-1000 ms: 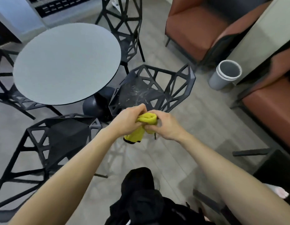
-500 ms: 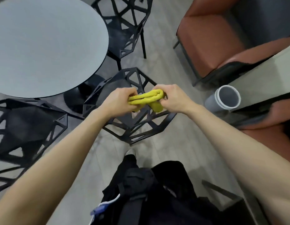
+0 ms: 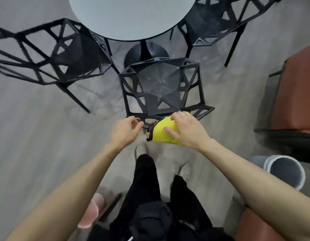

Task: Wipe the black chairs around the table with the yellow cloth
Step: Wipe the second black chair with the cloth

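Observation:
A black lattice chair (image 3: 161, 87) stands right in front of me, its seat dusty, its backrest nearest to me. The yellow cloth (image 3: 162, 133) lies over the top of that backrest. My right hand (image 3: 185, 129) presses it there, fingers spread flat across the cloth. My left hand (image 3: 126, 131) grips the backrest's top bar just left of the cloth. Two more black chairs stand around the round grey table (image 3: 131, 16): one at the left (image 3: 60, 51), one at the upper right (image 3: 218, 21).
The table's black pedestal base (image 3: 145, 53) sits behind the near chair. A rust-coloured armchair (image 3: 296, 94) is at the right, a grey bin (image 3: 286, 171) at my lower right. A pink slipper (image 3: 91, 211) lies by my left leg. Grey floor opens to the left.
I have stepped up behind the chair. The cloth, bunched between both hands before, now lies spread on the backrest under my right hand, and my left hand has moved onto the chair bar.

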`<control>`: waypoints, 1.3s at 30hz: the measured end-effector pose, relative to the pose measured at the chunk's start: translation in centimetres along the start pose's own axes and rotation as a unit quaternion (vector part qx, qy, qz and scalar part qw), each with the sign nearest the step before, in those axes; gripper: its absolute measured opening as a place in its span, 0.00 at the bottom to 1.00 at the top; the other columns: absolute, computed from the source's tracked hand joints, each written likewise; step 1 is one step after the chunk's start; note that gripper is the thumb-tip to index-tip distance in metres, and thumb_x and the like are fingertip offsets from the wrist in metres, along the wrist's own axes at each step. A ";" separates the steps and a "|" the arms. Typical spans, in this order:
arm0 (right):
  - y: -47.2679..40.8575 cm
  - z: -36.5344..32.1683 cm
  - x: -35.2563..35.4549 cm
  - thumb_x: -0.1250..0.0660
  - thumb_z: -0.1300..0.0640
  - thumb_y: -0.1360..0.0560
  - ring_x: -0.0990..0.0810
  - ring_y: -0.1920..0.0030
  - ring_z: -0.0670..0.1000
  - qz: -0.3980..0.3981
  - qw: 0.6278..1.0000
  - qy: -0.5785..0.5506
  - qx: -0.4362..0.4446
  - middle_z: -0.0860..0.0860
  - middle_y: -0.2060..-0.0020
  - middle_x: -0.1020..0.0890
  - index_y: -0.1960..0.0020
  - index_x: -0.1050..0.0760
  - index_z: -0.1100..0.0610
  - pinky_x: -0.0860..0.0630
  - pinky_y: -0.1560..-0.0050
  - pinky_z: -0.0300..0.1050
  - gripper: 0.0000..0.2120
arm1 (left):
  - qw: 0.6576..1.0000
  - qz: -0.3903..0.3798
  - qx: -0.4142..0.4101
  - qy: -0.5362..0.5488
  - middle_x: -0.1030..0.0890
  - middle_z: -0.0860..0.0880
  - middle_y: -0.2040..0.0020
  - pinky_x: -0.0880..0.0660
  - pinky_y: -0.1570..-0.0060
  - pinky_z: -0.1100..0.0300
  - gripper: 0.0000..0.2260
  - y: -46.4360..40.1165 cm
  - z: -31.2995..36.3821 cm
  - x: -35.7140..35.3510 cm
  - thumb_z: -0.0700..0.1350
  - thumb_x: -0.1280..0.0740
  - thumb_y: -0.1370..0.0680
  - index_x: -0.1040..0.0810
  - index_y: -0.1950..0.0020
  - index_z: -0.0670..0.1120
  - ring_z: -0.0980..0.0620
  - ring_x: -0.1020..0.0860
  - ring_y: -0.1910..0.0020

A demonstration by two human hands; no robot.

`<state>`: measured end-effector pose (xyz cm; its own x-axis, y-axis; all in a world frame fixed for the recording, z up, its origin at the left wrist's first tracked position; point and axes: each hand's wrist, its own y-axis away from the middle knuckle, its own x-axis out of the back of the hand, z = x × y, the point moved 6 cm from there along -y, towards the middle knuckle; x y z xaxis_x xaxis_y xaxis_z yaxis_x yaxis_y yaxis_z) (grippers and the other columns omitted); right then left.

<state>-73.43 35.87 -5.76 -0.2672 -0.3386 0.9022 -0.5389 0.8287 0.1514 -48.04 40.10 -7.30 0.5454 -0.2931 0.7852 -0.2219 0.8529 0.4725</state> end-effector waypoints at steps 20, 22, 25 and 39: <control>-6.6 -11.4 -11.9 0.33 0.53 0.20 0.20 0.51 0.62 -0.116 0.979 0.156 0.062 0.60 0.50 0.20 0.33 0.28 0.66 0.24 0.44 0.59 0.21 | 0.882 -0.148 0.323 0.309 0.28 0.47 0.69 0.41 0.69 0.61 0.16 -5.5 -8.4 -2.6 0.36 0.37 0.16 0.28 0.64 0.46 0.53 0.34 0.72; -2.9 -7.7 -9.0 0.35 0.57 0.18 0.21 0.41 0.65 -0.038 0.977 0.160 0.136 0.62 0.40 0.20 0.28 0.29 0.66 0.25 0.36 0.61 0.22 | 0.870 -0.196 0.316 0.324 0.25 0.52 0.73 0.43 0.67 0.61 0.16 -5.3 -8.4 -3.0 0.41 0.37 0.13 0.24 0.61 0.48 0.54 0.36 0.69; 2.9 -1.0 -4.6 0.29 0.59 0.20 0.25 0.30 0.67 -0.029 0.969 0.214 0.120 0.65 0.31 0.23 0.28 0.26 0.66 0.33 0.24 0.66 0.22 | 0.863 -0.207 0.321 0.331 0.24 0.57 0.75 0.42 0.71 0.63 0.15 -5.6 -8.7 -3.6 0.46 0.38 0.11 0.22 0.58 0.49 0.56 0.35 0.70; -1.3 -3.2 -7.6 0.38 0.52 0.18 0.21 0.40 0.63 -0.093 0.965 0.142 0.202 0.61 0.37 0.22 0.20 0.37 0.59 0.24 0.40 0.59 0.28 | 0.830 -0.028 0.373 0.414 0.18 0.48 0.60 0.35 0.65 0.61 0.13 -4.2 -9.5 -5.4 0.45 0.35 0.13 0.19 0.56 0.46 0.53 0.30 0.67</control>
<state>-68.11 38.81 -11.50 0.0629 -0.2808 0.9577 -0.8385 0.5055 0.2033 -42.35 42.19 -17.34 0.8718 0.3367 0.3557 -0.4474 0.2519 0.8581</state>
